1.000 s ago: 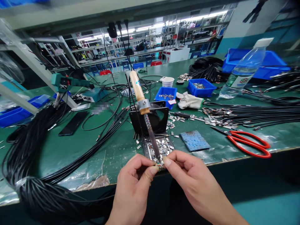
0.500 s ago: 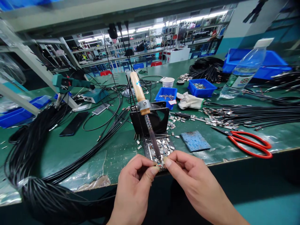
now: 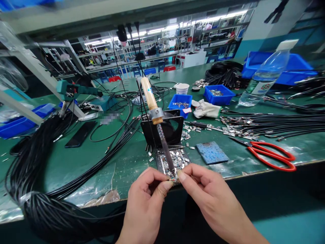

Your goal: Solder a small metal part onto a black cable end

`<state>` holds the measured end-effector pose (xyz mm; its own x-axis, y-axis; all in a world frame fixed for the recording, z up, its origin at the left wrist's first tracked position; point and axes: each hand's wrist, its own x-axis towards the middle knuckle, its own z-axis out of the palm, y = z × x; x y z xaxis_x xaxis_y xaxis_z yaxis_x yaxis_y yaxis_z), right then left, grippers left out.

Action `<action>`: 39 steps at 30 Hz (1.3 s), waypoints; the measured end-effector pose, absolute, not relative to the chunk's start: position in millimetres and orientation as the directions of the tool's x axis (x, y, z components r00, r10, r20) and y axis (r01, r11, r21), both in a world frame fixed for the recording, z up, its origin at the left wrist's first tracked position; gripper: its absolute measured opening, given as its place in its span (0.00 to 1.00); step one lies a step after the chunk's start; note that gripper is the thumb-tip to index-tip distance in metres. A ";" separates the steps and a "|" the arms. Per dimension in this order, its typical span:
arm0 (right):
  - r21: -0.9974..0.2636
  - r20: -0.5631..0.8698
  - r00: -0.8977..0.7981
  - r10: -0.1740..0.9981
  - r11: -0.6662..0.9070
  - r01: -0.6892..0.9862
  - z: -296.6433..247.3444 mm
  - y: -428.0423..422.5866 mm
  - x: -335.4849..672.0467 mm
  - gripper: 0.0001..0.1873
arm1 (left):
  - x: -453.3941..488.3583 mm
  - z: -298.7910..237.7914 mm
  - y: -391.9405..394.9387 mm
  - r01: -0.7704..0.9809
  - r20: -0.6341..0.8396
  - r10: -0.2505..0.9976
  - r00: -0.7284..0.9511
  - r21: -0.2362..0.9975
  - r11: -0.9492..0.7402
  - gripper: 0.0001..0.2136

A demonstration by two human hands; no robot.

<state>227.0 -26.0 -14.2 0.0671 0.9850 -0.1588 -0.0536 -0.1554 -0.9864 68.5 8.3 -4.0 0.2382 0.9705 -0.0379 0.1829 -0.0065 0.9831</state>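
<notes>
Thin wires (image 3: 171,179) are pinched by the left hand (image 3: 146,200) at the bench (image 3: 132,162) edge, beside the soldering iron (image 3: 165,147) tip; a small metal part (image 3: 176,176) is apparently pinched by the right hand (image 3: 209,193). The wires are judged light, limp, fragile, best gripped back from the tip

No wording is reading clearly: illegible marks are showing on the cream-handled metal soldering iron (image 3: 157,118), the white tapered cup (image 3: 182,89) behind it and the clear plastic bottle (image 3: 267,75) to its right.
</notes>
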 end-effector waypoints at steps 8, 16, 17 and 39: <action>-0.984 -0.167 0.058 0.984 -0.163 -0.067 -13.0 -26.2 228.1 0.18 | 69.2 -6.1 8.9 0.176 -0.026 0.973 0.231 0.984 -0.015 0.10; -0.987 -0.152 0.084 0.985 -0.146 -0.073 -14.8 -26.3 227.0 0.17 | 68.7 -6.4 8.6 0.182 -0.037 0.974 0.225 0.983 -0.005 0.09; -0.987 -0.151 0.083 0.985 -0.145 -0.077 -14.6 -26.2 227.1 0.17 | 68.7 -6.4 8.4 0.182 -0.038 0.974 0.225 0.983 -0.003 0.09; -0.988 -0.137 0.088 0.987 -0.130 -0.080 -15.3 -26.5 227.0 0.18 | 69.0 -5.6 7.3 0.185 -0.012 0.976 0.217 0.982 -0.029 0.09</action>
